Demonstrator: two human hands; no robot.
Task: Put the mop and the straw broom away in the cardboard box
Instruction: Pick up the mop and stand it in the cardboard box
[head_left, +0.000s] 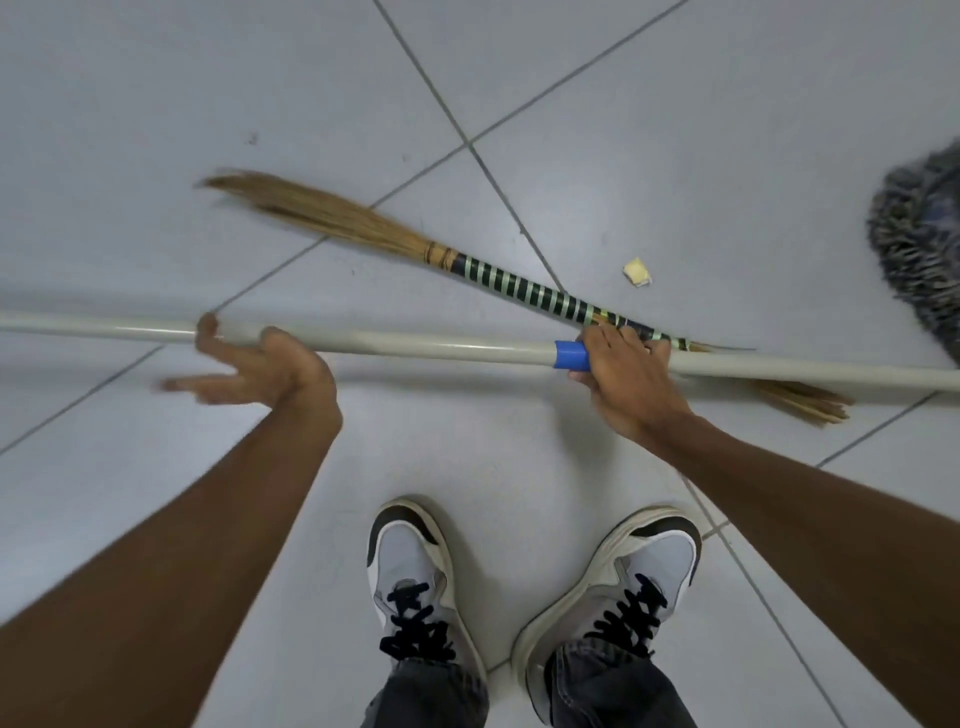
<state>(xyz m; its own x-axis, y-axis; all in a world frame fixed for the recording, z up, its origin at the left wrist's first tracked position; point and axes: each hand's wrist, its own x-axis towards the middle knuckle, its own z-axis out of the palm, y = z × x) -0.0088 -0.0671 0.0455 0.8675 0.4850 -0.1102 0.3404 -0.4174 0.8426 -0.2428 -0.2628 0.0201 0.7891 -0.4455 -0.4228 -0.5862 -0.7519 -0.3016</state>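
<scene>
The mop's long white pole (426, 344) runs level across the view, with a blue tape band beside my right hand (623, 379). That hand is closed around the pole and also pins the broom's green-striped handle against it. The mop's grey stringy head (922, 249) shows at the right edge. The straw broom (395, 241) slants from upper left, bristles first, down to my right hand. My left hand (254, 366) is open, palm up, fingers spread and blurred, its palm just under the pole. The cardboard box is out of view.
The floor is pale grey tile (675, 130) with dark grout lines. A small yellowish scrap (637, 272) lies beyond the broom handle. My two shoes (415, 577) stand directly below the pole.
</scene>
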